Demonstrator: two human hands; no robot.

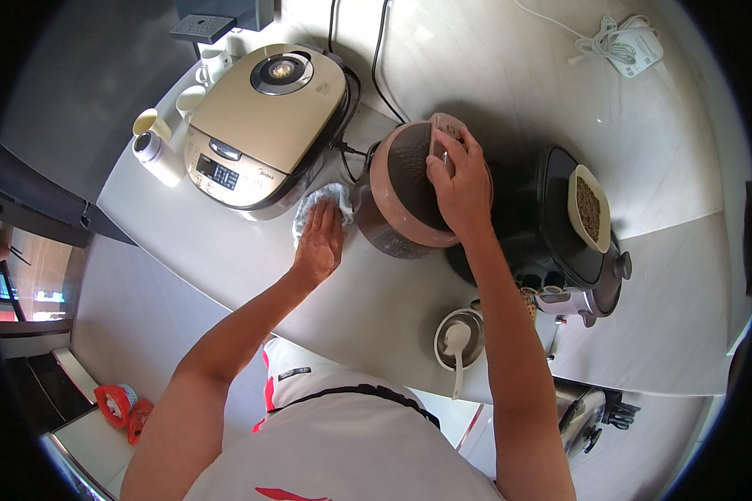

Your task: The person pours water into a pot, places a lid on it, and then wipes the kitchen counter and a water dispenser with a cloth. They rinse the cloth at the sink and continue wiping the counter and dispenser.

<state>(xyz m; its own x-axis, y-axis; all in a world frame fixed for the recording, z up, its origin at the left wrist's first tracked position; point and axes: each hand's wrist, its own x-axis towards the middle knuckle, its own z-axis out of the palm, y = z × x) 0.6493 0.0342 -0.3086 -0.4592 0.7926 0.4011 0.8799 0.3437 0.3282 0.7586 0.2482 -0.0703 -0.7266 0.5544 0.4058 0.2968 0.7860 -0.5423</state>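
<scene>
My left hand (319, 241) lies flat over a light grey-blue cloth (304, 210), pressing it to the counter between two appliances. My right hand (460, 181) grips the pink handle (451, 128) of a rounded pink and brown electric cooker (391, 232). The fingers and thumb are around the handle; the palm covers part of the dark textured lid (407, 163). Whether the cooker is tilted or lifted, I cannot tell. To the left of the cloth stands a gold Midea rice cooker (269, 131) with its lid down.
A black appliance (554, 219) on the right carries a dish of brown grains (589, 210). A metal bowl with a white spoon (457, 341) sits near the front edge. Mugs (191, 100) and a white bottle (160, 160) line the left edge. Black cords (379, 62) run behind.
</scene>
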